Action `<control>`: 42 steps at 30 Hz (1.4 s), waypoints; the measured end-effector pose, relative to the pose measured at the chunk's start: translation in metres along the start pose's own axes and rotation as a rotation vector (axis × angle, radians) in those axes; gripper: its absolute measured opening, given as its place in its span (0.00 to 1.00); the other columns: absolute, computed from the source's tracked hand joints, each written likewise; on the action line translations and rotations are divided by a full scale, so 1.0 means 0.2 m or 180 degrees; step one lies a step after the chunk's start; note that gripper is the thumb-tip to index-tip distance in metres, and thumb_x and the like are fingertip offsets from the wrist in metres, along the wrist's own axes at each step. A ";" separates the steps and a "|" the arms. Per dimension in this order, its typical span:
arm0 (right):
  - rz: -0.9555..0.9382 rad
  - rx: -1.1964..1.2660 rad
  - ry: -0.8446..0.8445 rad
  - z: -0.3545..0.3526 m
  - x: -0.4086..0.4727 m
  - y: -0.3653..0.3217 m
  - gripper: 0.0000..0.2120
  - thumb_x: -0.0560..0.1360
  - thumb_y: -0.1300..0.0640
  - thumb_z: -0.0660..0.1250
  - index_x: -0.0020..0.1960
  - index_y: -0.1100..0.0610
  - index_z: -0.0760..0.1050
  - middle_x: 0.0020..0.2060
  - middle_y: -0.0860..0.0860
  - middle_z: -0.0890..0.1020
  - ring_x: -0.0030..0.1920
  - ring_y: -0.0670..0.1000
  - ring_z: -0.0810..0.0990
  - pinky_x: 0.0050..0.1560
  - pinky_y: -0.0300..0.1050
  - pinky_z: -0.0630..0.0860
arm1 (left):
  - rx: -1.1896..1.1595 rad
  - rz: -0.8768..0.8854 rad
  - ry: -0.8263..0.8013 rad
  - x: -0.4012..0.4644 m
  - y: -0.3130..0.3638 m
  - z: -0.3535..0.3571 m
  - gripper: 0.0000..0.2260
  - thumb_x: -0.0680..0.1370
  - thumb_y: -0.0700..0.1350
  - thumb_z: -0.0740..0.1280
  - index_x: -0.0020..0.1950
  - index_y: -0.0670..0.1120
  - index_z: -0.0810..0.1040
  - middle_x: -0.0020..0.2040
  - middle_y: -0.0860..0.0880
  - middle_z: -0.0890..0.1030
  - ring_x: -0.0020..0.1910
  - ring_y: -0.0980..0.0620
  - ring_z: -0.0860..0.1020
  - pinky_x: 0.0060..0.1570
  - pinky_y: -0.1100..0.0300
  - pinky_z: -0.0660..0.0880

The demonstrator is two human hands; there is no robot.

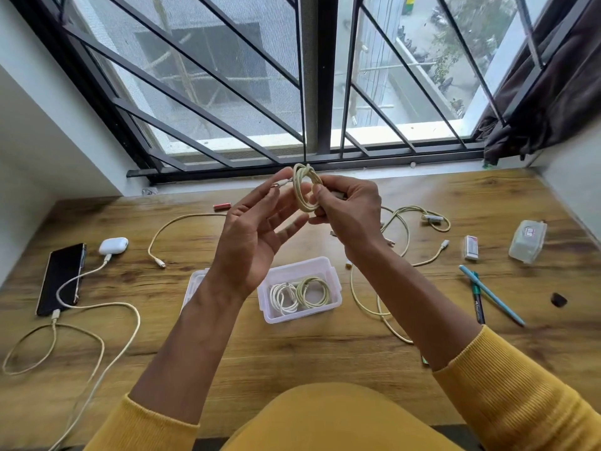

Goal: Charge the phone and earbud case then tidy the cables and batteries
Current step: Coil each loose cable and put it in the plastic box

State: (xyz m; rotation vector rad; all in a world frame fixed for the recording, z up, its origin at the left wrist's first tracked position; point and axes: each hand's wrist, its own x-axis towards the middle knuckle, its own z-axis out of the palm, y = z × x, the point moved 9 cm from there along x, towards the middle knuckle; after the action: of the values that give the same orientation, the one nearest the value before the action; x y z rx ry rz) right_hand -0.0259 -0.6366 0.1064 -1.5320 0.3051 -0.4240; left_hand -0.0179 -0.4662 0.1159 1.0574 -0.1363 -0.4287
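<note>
We sit at the wooden table (pixel 312 349) with the phone (pixel 60 278) and earbud case (pixel 113 245) plugged in at our left. The clear box (pixel 335 289) below our hands already holds two coils. Our right hand (pixel 349 211) pinches the coiled cable (pixel 305 190) so it keeps its loops, while our left hand (pixel 257 229), fingers otherwise loose, nips its plug end, probably to tuck it.

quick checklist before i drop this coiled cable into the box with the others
1. Coiled cable pinched in right hand: ok.
2. Loose end tucked in: not ok, left hand fingertips hold the connector outside the coil.
3. Clear box open, lid off: ok.
4. Room in the box: ok, two coils inside, some floor bare.
5. Drop path clear: ok, box lies below the hands.
6. Coil will hold its shape once released: cannot tell.
</note>
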 end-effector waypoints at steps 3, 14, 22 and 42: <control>-0.0057 -0.0066 -0.0043 0.03 -0.01 -0.02 0.08 0.79 0.62 0.72 0.55 0.59 0.88 0.40 0.55 0.89 0.40 0.56 0.89 0.40 0.54 0.87 | -0.0245 -0.0030 -0.0017 0.00 -0.01 0.00 0.12 0.85 0.43 0.64 0.66 0.45 0.83 0.62 0.41 0.85 0.66 0.41 0.82 0.68 0.40 0.77; -0.0069 -0.0198 -0.0117 0.04 -0.05 -0.02 0.08 0.79 0.65 0.73 0.57 0.58 0.86 0.39 0.55 0.88 0.36 0.53 0.88 0.37 0.48 0.86 | 0.1169 0.0466 0.0519 0.03 0.09 -0.14 0.21 0.72 0.38 0.79 0.63 0.42 0.80 0.49 0.37 0.87 0.50 0.40 0.87 0.53 0.46 0.85; -0.0070 -0.0162 -0.0252 0.06 -0.05 0.01 0.05 0.79 0.64 0.73 0.54 0.62 0.86 0.38 0.58 0.87 0.34 0.52 0.86 0.36 0.49 0.85 | 0.3303 0.1051 0.1149 0.05 0.21 -0.19 0.11 0.71 0.47 0.82 0.52 0.50 0.87 0.38 0.53 0.88 0.37 0.56 0.87 0.45 0.48 0.86; 0.0341 -0.0013 -0.1631 0.17 -0.09 0.08 0.13 0.77 0.68 0.67 0.61 0.64 0.80 0.46 0.57 0.85 0.45 0.54 0.80 0.43 0.47 0.75 | 0.4351 0.1664 0.1562 -0.02 0.19 -0.11 0.05 0.77 0.47 0.75 0.51 0.48 0.85 0.40 0.49 0.87 0.39 0.48 0.85 0.48 0.51 0.83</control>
State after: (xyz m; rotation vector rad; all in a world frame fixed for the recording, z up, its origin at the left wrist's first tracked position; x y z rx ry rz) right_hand -0.0254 -0.5994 0.0906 -1.5620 -0.0140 0.0602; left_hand -0.0048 -0.4301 0.1384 2.3426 -0.2675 0.5263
